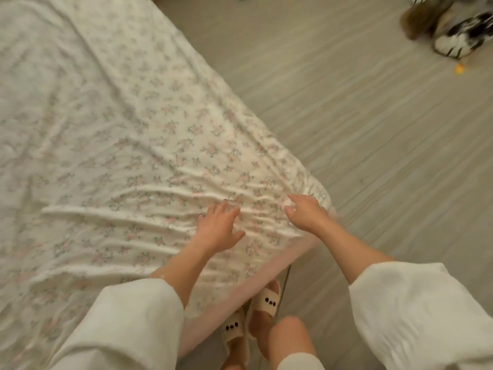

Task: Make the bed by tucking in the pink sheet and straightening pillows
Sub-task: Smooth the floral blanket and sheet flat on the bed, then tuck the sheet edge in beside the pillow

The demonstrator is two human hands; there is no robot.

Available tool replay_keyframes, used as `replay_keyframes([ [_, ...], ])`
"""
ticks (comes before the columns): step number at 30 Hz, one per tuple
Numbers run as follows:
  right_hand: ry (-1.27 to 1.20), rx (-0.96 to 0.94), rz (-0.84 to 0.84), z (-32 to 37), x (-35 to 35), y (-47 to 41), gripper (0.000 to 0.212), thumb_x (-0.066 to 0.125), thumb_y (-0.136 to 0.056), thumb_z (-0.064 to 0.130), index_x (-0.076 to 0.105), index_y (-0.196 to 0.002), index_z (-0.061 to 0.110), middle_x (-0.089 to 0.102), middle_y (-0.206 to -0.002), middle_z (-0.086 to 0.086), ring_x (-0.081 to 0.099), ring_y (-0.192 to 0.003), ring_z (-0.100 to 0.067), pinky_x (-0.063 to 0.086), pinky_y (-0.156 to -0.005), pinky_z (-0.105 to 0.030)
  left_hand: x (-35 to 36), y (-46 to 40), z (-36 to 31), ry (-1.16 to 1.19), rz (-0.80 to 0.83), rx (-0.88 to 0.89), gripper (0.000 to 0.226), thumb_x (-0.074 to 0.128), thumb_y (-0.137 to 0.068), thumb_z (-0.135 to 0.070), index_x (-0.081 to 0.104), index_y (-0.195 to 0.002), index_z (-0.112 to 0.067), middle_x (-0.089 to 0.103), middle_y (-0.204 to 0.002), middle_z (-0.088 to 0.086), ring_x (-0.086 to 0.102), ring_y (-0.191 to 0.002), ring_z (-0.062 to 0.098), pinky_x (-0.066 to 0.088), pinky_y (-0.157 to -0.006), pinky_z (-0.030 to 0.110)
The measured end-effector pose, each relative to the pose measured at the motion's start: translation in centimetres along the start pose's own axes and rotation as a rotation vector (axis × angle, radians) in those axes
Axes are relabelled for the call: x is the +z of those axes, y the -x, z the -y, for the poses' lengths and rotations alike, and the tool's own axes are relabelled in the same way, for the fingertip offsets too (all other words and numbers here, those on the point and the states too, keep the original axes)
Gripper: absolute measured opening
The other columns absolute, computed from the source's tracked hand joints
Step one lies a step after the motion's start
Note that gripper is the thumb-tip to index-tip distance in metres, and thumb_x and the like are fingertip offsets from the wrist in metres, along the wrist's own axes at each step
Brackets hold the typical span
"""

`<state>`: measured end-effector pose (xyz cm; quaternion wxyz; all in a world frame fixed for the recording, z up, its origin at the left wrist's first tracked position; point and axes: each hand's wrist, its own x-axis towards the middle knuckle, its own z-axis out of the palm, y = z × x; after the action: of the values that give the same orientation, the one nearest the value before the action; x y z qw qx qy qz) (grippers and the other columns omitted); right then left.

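Note:
A white sheet with small pink flowers (pixel 112 134) covers the bed and is creased near the foot corner. A plain pink band (pixel 269 273) shows along the mattress edge below it. My left hand (pixel 218 228) lies flat on the sheet with its fingers spread, near the bed's edge. My right hand (pixel 306 212) rests on the sheet at the bed's corner, fingers pointing left and loosely bent; whether it pinches any fabric is not clear. No pillows are in view.
Pale wood-look floor (pixel 373 129) lies to the right of the bed. My feet in cream slippers (pixel 264 305) stand against the bed's edge. A blurred furry black-and-white shape (pixel 453 28) and a small orange bit (pixel 459 68) are on the floor at top right.

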<state>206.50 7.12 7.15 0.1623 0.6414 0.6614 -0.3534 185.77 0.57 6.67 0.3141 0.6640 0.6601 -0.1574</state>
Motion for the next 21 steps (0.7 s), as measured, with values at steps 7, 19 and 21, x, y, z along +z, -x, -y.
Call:
replay_keyframes([
  [7, -0.104, -0.190, -0.346, 1.8, -18.2, 4.6, 0.045, 0.040, -0.095, 0.022, 0.043, -0.138, 0.011, 0.046, -0.143, -0.012, 0.041, -0.133, -0.027, 0.033, -0.111, -0.040, -18.4, 0.4, -8.3, 0.022, -0.285, 0.056, 0.062, 0.043, -0.093, -0.048, 0.021, -0.147, -0.027, 0.020, -0.154, 0.007, 0.013, -0.143, 0.029, 0.025, -0.112, 0.051],
  [19, -0.103, -0.410, -0.589, -5.1, -48.6, 9.4, 0.039, 0.038, -0.098, 0.021, 0.048, -0.135, 0.013, 0.054, -0.137, -0.007, 0.049, -0.126, -0.023, 0.039, -0.105, -0.033, -43.4, -0.8, -26.6, 0.114, -0.754, 0.140, 0.052, 0.047, -0.094, -0.041, 0.036, -0.141, -0.022, 0.042, -0.140, 0.004, 0.038, -0.130, 0.022, 0.039, -0.105, 0.038],
  [21, -0.107, -0.453, -0.598, -5.8, -51.7, 8.6, 0.038, 0.039, -0.098, 0.022, 0.049, -0.134, 0.015, 0.054, -0.135, -0.006, 0.051, -0.124, -0.022, 0.041, -0.104, -0.034, -45.7, -1.4, -28.3, 0.108, -0.787, 0.107, 0.052, 0.046, -0.094, -0.041, 0.037, -0.141, -0.021, 0.042, -0.140, 0.004, 0.038, -0.130, 0.022, 0.038, -0.103, 0.037],
])
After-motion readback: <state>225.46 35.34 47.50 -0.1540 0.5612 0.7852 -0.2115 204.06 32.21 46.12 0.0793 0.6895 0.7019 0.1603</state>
